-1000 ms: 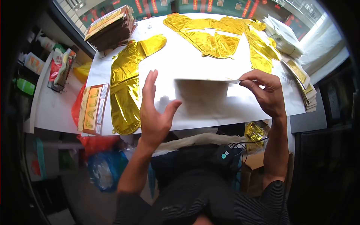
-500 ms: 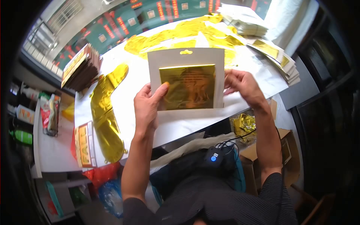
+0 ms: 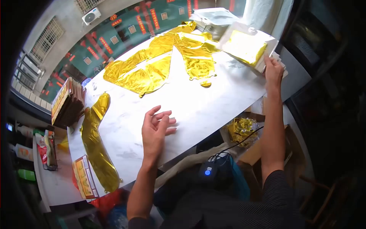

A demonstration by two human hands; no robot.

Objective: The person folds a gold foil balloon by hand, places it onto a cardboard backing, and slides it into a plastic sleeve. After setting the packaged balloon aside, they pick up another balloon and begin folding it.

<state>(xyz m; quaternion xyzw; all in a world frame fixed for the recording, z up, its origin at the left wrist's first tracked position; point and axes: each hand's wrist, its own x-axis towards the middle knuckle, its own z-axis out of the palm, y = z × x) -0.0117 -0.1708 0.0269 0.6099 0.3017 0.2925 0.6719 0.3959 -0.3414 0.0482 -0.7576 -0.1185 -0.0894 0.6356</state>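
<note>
My right hand (image 3: 273, 72) pinches the near right edge of a flat pale packet (image 3: 232, 40) with gold foil behind its window. The packet is tilted and smeared by motion, above a stack of similar packets (image 3: 280, 61) at the table's right end, which it partly hides. My left hand (image 3: 155, 128) hovers over the near middle of the white table (image 3: 129, 133), its fingers loosely bent and apart, holding nothing. Beyond it lie large sheets of gold foil that look like flat balloons (image 3: 148, 72). A long bent gold foil balloon (image 3: 95, 145) rests to the left.
A stack of brown printed cards (image 3: 68, 101) stands at the left edge, with a printed card (image 3: 84, 177) nearer me. White packs (image 3: 215, 19) are piled at the back. Below the table are an open cardboard box (image 3: 259, 152), gold foil packs (image 3: 242, 131) and a black cable (image 3: 244, 139).
The packet has gone from in front of me to the far right in my right hand. My left hand has let go of it and dropped lower. The view has shifted.
</note>
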